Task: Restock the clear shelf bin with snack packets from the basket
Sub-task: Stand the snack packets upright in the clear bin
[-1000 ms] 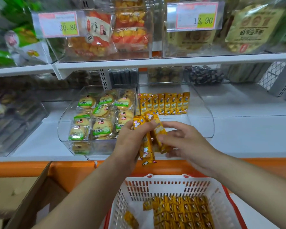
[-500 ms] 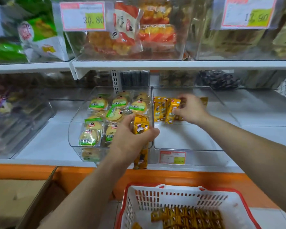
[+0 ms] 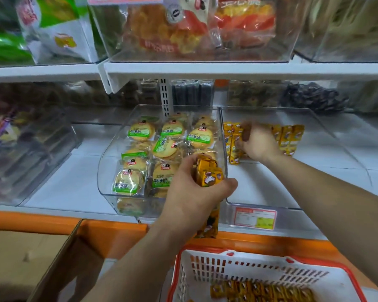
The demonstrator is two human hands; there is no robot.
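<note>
- clear shelf bin [image 3: 282, 184]: one row of yellow snack packets [image 3: 289, 138] stands along its back wall. Rest of bin floor is bare, so I'd judge the restock as early, most of the bin left to fill.
- R hand [image 3: 258, 142]: inside the bin at the row's left end, fingers curled on packets there. Looks like it's seating them; blurred, so grip detail is unclear.
- L hand [image 3: 196, 192]: just in front of the bin's front-left corner, fingers wrapped round a spare bundle [image 3: 207, 174], ends poking out top + bottom.
- basket [image 3: 244, 253]: below and in front of the bin, w/ a layer of basket stock [image 3: 260, 290] inside, so plenty left to move.
- price tag [image 3: 255, 217]: on the bin's front lip.
- biscuit bin [image 3: 109, 171]: touching the bin's left side, packed w/ green-label rounds.
- white shelf [image 3: 74, 182]: under the bin, orange front edge. Upper shelf [image 3: 205, 69] above it carries more clear bins of bagged snacks.
- cardboard box [image 3: 31, 258]: down-left of the bin.
</note>
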